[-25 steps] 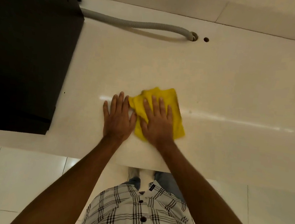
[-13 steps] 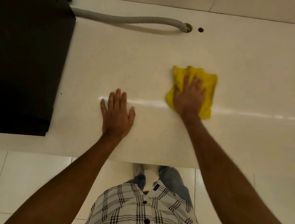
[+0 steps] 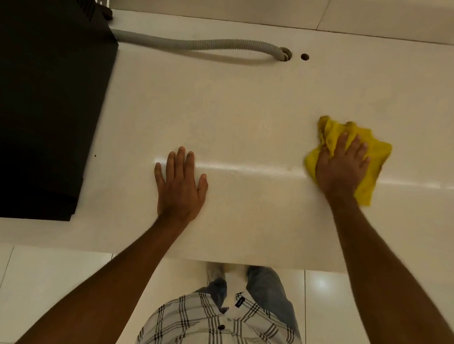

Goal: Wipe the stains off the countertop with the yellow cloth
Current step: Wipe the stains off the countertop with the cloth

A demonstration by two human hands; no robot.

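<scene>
The yellow cloth lies crumpled on the white countertop at the right. My right hand presses flat on top of the cloth, fingers spread over it. My left hand rests palm down on the bare counter near the middle, fingers apart, holding nothing. I can make out no distinct stains; only a bright streak of reflected light runs across the surface between the hands.
A large black appliance fills the counter's left side. A grey corrugated hose runs from it along the back to a hole; a second small hole sits beside it. The counter's front edge is above a tiled floor.
My right hand has slid the cloth from beside my left hand out to the right across the counter. My left hand has stayed in place.
</scene>
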